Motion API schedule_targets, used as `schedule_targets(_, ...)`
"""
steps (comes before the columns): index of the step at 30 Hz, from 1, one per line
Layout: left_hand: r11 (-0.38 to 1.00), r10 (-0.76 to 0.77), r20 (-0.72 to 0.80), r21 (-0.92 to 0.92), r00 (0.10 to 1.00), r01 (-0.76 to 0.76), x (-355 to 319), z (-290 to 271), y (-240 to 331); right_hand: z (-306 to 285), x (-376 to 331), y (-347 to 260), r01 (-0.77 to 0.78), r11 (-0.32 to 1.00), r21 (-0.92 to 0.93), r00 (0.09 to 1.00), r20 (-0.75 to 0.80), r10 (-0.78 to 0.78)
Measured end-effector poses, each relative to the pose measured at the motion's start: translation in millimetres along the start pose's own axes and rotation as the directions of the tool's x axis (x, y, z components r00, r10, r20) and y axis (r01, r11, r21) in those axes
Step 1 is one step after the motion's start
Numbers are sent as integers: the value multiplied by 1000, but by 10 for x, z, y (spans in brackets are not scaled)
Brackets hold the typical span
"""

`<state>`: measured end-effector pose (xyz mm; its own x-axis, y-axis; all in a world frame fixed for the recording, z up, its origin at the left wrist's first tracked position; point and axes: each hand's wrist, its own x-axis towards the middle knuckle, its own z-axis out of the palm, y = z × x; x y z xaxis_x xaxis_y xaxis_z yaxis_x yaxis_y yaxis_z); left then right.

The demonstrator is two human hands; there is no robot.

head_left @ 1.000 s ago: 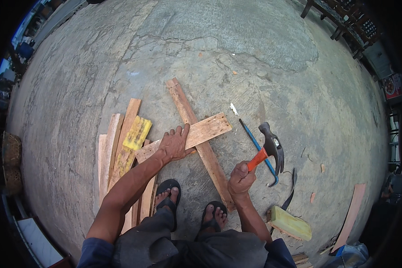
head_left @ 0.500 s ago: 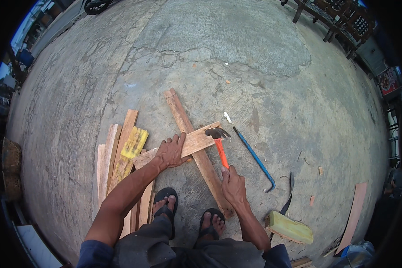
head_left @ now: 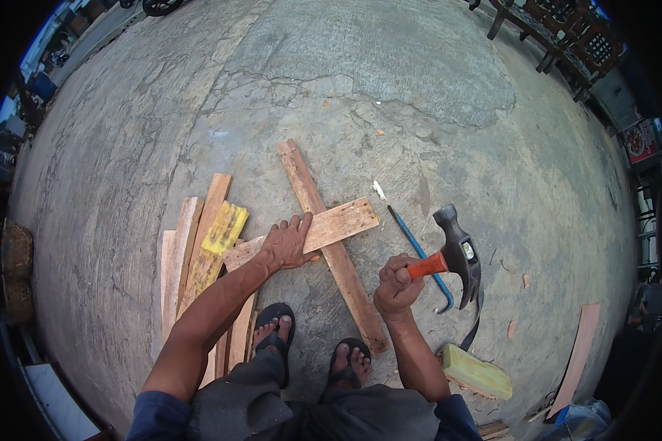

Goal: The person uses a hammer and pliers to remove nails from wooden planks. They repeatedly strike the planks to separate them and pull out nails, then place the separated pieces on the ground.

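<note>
My right hand (head_left: 397, 287) is closed round the orange handle of a claw hammer (head_left: 460, 257). It holds the hammer raised off the ground, with the grey head out to the right. My left hand (head_left: 287, 241) lies with fingers stretched across a short wooden board (head_left: 342, 224), pressing on it. That board rests crosswise on a longer wooden batten (head_left: 353, 294) lying on the concrete. Small dark nail marks or holes show near the short board's right end. A blue pry bar (head_left: 413, 239) lies on the ground, partly hidden behind the hammer.
Several wooden strips (head_left: 184, 257) lie at the left, with a yellow-painted block (head_left: 225, 228) on them. A pale yellow block (head_left: 477, 371) and a dark strap (head_left: 474, 331) are at the lower right. A thin plank (head_left: 577, 356) lies farther right. A carved wooden bench (head_left: 566, 37) stands at the far right.
My right hand has lifted the hammer away from the short board's right end and swung it up and to the right. My left hand stays on the board.
</note>
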<state>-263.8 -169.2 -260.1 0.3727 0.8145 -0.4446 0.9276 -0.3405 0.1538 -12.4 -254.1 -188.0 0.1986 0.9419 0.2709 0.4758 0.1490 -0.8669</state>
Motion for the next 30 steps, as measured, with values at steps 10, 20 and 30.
schedule_targets(10, 1000, -18, 36, -21, 999, 19, 4, -41, 3, 211, -268, 540, -104, 987, 121, 994, 23, 102)
schedule_targets(20, 1000, -3, 25, -5, 1000, 3, 42, -40, -13, 528, -327, 453, -82, 982, 170, 990, -101, 100)
schedule_targets(30, 1000, 23, 1, -12, 1000, -23, 2, -16, 11, 445, -282, 588, -276, 895, -350, 908, 209, 362)
